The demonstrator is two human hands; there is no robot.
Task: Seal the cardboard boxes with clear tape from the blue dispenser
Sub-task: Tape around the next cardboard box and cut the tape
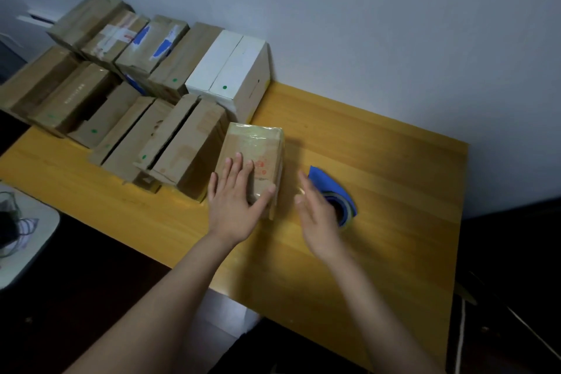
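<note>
1. Box (253, 155): one brown cardboard box, its far end wrapped in glossy clear tape. It lies flat near the middle of the bench, just right of the other boxes. Red print on its top is too blurred to read.
2. Left hand (235, 202): palm down on the near end of the box, fingers straight, thumb across the near right corner. The grip is flat and presses without clasping.
3. Right hand (317, 218): motion-blurred, fingers extended, just right of the box and in front of the dispenser. The grip is slack and holds nothing.
4. Dispenser (321, 181): one, blue, carrying a roll of clear tape. It lies on the bench near the box, partly hidden by the right hand.
5. White boxes (230, 67): two, side by side against the wall, with one green dot on a near face.
6. Brown boxes (182, 149): two rows left of the white pair, roughly eleven; overlaps prevent an exact count. At least three have green dots, one has blue patches, and one has a white label with red marks. No writing is legible.
7. Bench (379, 176): yellow wood, set against a pale wall.
</note>
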